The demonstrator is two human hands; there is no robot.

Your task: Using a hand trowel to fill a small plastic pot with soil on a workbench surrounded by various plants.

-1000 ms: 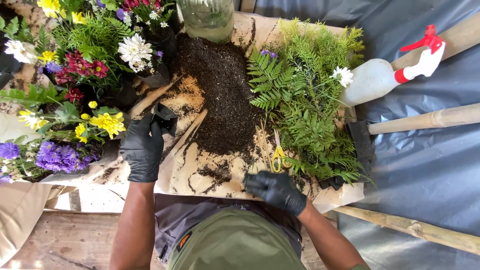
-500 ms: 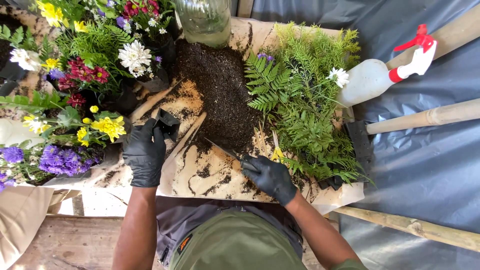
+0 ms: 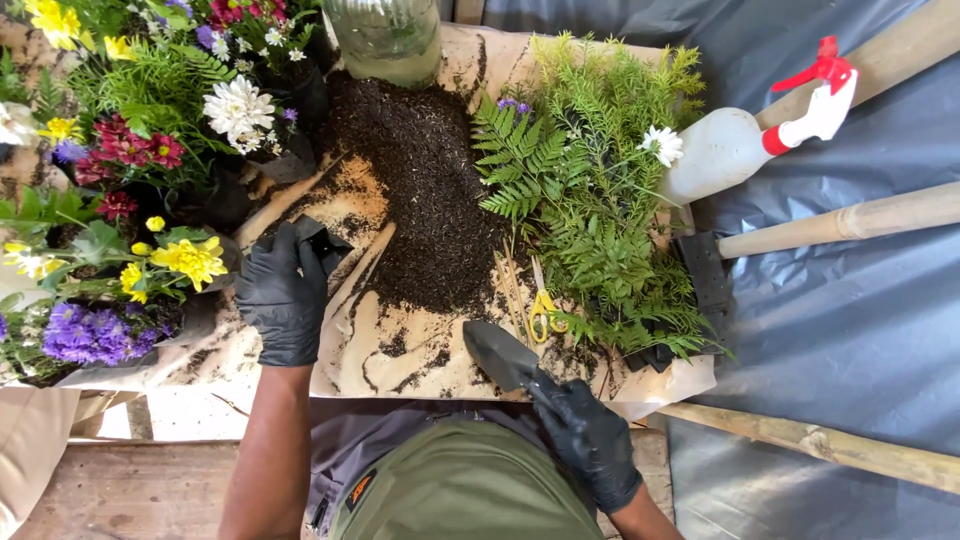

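Both my hands wear black gloves. My left hand (image 3: 283, 298) grips a small black plastic pot (image 3: 322, 240) at the left edge of a dark soil heap (image 3: 425, 185). My right hand (image 3: 590, 440) holds the handle of a dark metal trowel (image 3: 500, 355), whose blade lies low over the soiled brown paper (image 3: 400, 355) near the front edge. Yellow-handled scissors (image 3: 543, 308) lie just right of the trowel blade, beside thin wooden sticks (image 3: 512, 290).
Potted flowers, yellow (image 3: 185, 260), purple (image 3: 90, 335), red (image 3: 135, 150) and white (image 3: 235, 105), crowd the left. Green ferns (image 3: 600, 200) fill the right of the paper. A glass jar (image 3: 385, 35) stands behind the soil. A white spray bottle (image 3: 740, 140) and wooden poles (image 3: 850, 220) lie on grey sheeting.
My right hand picked up the trowel from beside the ferns and drew back toward my body with it. My left hand stayed on the small pot.
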